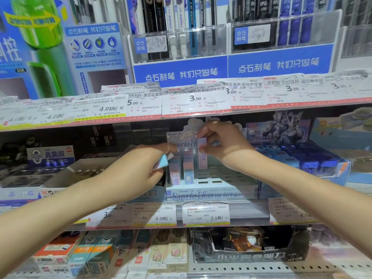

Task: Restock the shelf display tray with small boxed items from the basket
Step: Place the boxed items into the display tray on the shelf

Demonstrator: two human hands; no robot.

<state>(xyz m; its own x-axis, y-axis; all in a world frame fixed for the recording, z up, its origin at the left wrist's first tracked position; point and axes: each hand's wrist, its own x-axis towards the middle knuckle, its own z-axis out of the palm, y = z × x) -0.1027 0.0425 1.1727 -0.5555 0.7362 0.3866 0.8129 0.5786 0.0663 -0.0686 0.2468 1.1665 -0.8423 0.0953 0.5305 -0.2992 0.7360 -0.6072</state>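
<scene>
Over tray's left half | right hand (219, 141) fingers pinch upright box (202, 153) above slotted display tray (211, 190) | left hand (149, 168) grips blue box (163, 161) at left edge | right slots open

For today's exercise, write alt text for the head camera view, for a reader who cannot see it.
Two hands restock a pastel tray on a shop shelf: the right hand pinches an upright box over its slots, and the left hand holds more boxes. Price tags line the shelf edges.
</scene>
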